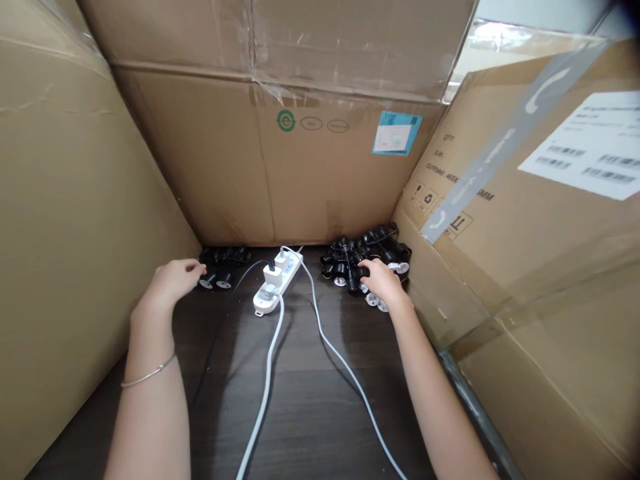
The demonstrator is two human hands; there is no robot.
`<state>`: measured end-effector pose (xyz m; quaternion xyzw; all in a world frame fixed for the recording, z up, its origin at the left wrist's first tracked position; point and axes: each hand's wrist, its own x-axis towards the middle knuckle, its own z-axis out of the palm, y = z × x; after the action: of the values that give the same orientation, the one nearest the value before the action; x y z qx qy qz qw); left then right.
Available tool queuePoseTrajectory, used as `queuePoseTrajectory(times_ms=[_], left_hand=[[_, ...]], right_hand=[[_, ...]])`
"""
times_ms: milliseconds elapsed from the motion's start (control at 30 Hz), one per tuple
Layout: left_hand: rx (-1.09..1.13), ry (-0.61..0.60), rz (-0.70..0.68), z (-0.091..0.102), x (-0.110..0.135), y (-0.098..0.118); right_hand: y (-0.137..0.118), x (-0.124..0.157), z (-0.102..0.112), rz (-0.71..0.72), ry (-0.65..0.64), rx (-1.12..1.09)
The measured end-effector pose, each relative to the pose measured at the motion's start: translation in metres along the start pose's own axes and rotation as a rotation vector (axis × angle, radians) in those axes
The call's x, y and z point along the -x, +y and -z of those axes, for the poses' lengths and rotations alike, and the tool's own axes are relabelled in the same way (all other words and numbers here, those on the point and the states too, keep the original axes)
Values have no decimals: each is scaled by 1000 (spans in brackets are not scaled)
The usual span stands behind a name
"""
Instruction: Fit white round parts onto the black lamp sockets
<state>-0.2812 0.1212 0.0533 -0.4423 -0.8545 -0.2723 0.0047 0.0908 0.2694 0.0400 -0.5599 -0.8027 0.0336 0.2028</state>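
Along the far edge of the surface (310, 413), the left hand (173, 280) touches black plugs (223, 257), the right hand (384, 281) a larger heap (365, 250); both grips seem loosely open.

A dark brown, wood-grain desk (310, 427) carries everything here. At 12 o'clock lies a white rectangular power strip (278, 283), with white plug adapters (273, 275) seated in it. A thick white cable (269, 390) runs from it toward 6 o'clock, and a second white cable (340, 353) loops toward 5 o'clock. A thin dark cable (250, 270) lies to its left. A heap of black cylindrical plugs (363, 257) sits at 1 o'clock, and a smaller cluster of black plugs (223, 259) at 11 o'clock.
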Motion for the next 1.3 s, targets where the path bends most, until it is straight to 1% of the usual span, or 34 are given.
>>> queuePoseTrajectory(times_ms=[67,133,233,300,333,400,467,500,567,667,733,800,867,900,1000,1100,1200,1300], left_hand=[[-30,58,13,12,9,15],[-19,159,-61,19,19,32],[41,315,-275,20,32,59],[104,364,-418,14,38,76],[135,362,-473,10,41,85],[178,339,-535,2,46,99],[196,284,-578,-5,49,108],[198,256,-596,-8,50,112],[202,224,-618,-11,51,115],[223,213,-631,-12,51,116],[256,192,-645,-13,53,119],[306,143,-667,-17,59,126],[381,47,-684,-27,69,137],[433,-20,-682,-32,75,143],[622,-276,-658,-50,89,157],[798,-476,-628,-58,93,161],[980,-573,-600,-57,88,160],[1041,-592,-640,-52,83,159]], right_hand=[[0,0,-5,-5,3,-5],[1,0,-8,0,28,-22],[0,-3,-4,31,77,-71],[-2,-5,1,49,120,-156],[-3,-6,4,47,143,-248],[-6,-7,8,10,180,-513],[-9,-8,10,-46,190,-820],[-10,-8,10,-69,186,-933],[-11,-9,9,-92,175,-1077],[-13,-10,12,-104,173,-1158],[-17,-8,17,-103,180,-1257],[-24,-3,24,-80,169,-1377],[-33,4,32,-41,135,-1450],[-38,8,36,-20,114,-1477],[-51,19,44,64,45,-1537],[-59,26,47,142,-35,-1576],[-61,27,46,184,-74,-1596],[-62,25,41,194,-52,-1608]])
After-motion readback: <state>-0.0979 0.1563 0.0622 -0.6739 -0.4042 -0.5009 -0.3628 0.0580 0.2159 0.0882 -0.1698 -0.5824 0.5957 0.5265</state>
